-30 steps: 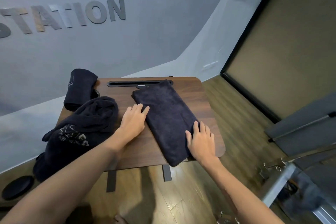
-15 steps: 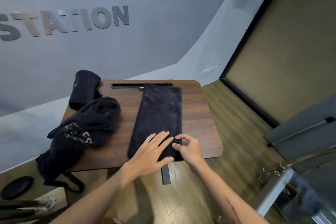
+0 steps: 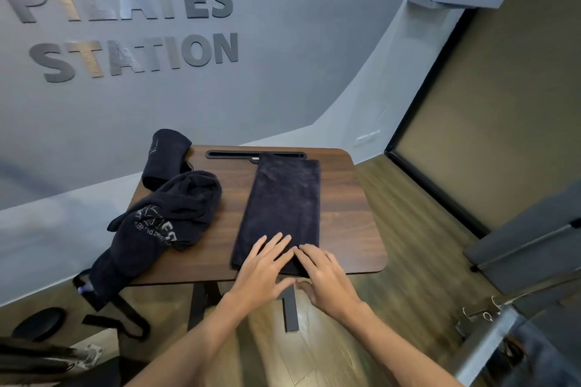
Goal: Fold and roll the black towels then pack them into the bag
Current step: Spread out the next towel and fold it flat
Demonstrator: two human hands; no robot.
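A black towel (image 3: pixel 283 201), folded into a long strip, lies lengthwise on the small wooden table (image 3: pixel 352 229). My left hand (image 3: pixel 264 264) lies flat on its near end with fingers straight. My right hand (image 3: pixel 323 273) sits beside it at the towel's near right corner, fingers on top and thumb under the table edge side; whether it pinches the cloth I cannot tell. A black bag (image 3: pixel 157 229) with white print slumps over the table's left edge. A rolled black towel (image 3: pixel 165 157) lies at the far left corner.
A black slot (image 3: pixel 232 154) runs along the table's far edge. The wall with large letters stands behind. Black straps (image 3: pixel 116 320) and a dark round pad (image 3: pixel 37 324) lie on the floor at left. Metal equipment (image 3: pixel 503 317) is at right.
The towel swung from a diagonal lie to straight along the table. Both hands came from its sides to its near end, where they now rest close together.
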